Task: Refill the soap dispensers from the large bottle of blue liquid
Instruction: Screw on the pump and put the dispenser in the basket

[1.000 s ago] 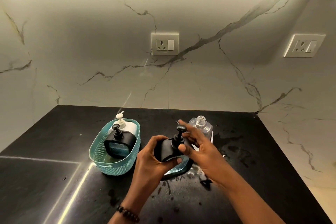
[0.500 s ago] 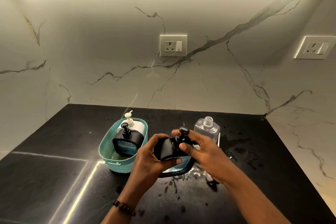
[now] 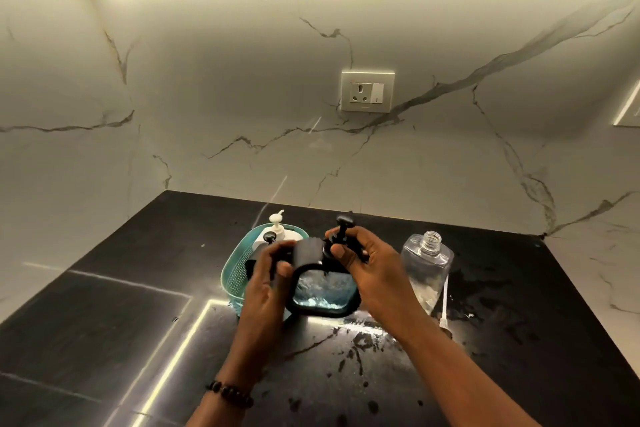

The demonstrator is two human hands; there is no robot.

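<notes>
in the head view, the left hand is gripping the black soap dispenser by its left side, fingers curling round the black body, and holding it up over the dark table. blue liquid is showing through the dispenser's clear lower window. the right hand is pinching the black pump top at the dispenser's neck, thumb and fingers curling around it. behind the left hand, a teal basket is sitting on the table, holding a white pump bottle and another black dispenser whose pump knob is only partly showing. just to the right of the right hand, a clear bottle is standing upright with its neck uncapped. wet splashes are lying on the table in front of the dispenser. a beaded bracelet is circling the left wrist. a wall socket is sitting on the marble wall behind.
</notes>
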